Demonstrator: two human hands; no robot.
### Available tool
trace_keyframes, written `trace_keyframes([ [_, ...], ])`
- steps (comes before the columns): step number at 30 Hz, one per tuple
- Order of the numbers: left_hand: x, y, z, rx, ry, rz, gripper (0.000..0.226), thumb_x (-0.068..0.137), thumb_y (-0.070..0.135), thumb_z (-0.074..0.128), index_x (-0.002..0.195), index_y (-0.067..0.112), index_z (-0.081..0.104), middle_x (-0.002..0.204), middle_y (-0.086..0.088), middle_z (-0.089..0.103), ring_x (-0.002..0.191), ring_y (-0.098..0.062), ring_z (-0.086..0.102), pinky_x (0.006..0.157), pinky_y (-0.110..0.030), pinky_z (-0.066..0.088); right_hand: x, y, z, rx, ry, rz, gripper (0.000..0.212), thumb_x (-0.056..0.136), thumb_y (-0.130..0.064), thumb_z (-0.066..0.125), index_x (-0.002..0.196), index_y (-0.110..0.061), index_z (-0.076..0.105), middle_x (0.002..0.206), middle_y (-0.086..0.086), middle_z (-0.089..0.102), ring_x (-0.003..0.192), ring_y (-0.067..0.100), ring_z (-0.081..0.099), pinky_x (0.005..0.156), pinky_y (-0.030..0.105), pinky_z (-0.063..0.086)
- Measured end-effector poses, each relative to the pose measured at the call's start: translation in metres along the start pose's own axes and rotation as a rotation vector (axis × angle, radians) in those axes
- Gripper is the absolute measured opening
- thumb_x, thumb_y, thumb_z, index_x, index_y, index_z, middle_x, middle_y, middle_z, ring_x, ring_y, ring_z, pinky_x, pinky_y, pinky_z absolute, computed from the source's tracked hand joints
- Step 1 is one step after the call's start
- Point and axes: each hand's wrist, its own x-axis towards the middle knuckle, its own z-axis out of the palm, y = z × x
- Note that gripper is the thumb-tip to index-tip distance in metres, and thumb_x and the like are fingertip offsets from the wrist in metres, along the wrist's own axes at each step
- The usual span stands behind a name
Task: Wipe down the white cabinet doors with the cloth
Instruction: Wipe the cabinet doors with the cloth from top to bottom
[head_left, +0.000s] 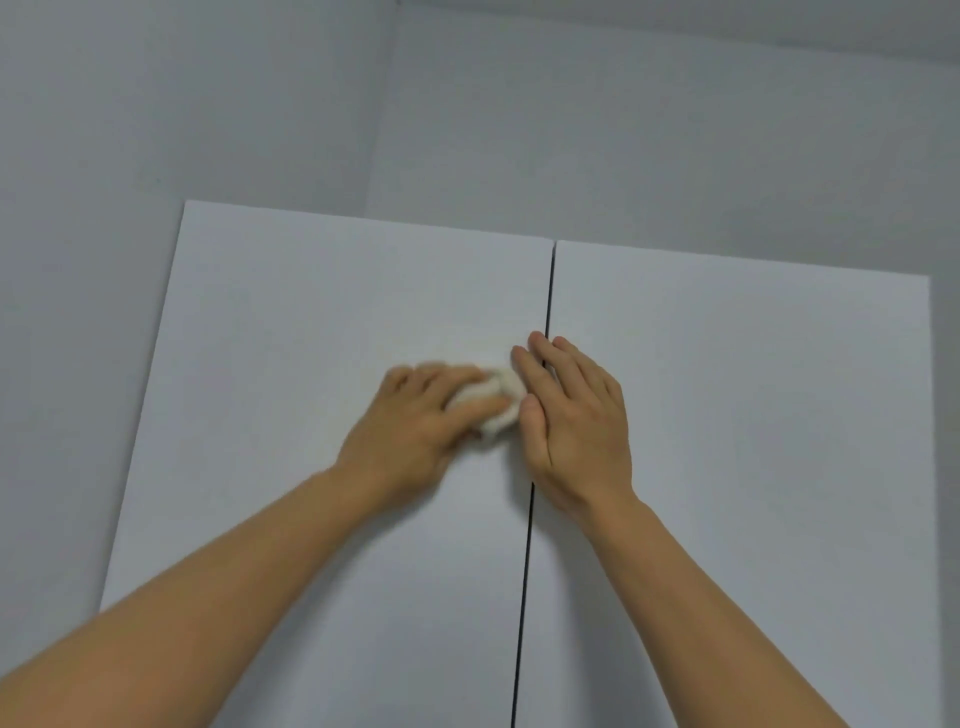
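Observation:
Two white cabinet doors fill the view, the left door (311, 338) and the right door (753, 415), split by a thin dark gap (524, 597). My left hand (415, 421) grips a bunched white cloth (498, 410) against the left door close to the gap; the hand is motion-blurred. My right hand (576, 421) lies flat with straight fingers across the gap, its thumb edge next to the cloth. Most of the cloth is hidden under my left fingers.
Plain grey-white walls (571, 130) meet in a corner above the doors. A wall strip (67, 364) runs along the left edge of the left door. No handles show on the doors.

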Motion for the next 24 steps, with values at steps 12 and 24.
trace_keyframes([
  [12,0.033,-0.014,-0.017,-0.044,0.092,-0.224,0.044,0.089,0.023,0.059,0.132,0.028,0.057,0.141,-0.001,0.053,0.118,-0.033,0.047,0.092,-0.044,0.037,-0.006,0.001,0.008,0.058,0.003,0.020,0.059,0.100,-0.035,0.034,0.155,-0.017,0.048,0.166,-0.001,0.040,0.156,0.018,0.029,0.128,0.036,0.017],
  [24,-0.073,-0.023,-0.017,0.041,0.017,-0.244,0.051,0.090,0.024,0.053,0.138,0.041,0.045,0.147,0.007,0.043,0.127,-0.027,0.045,0.100,-0.042,0.031,-0.010,0.003,0.010,0.043,0.014,0.000,0.060,0.101,-0.036,0.033,0.156,-0.016,0.046,0.166,-0.001,0.038,0.157,0.019,0.029,0.129,0.039,0.017],
])
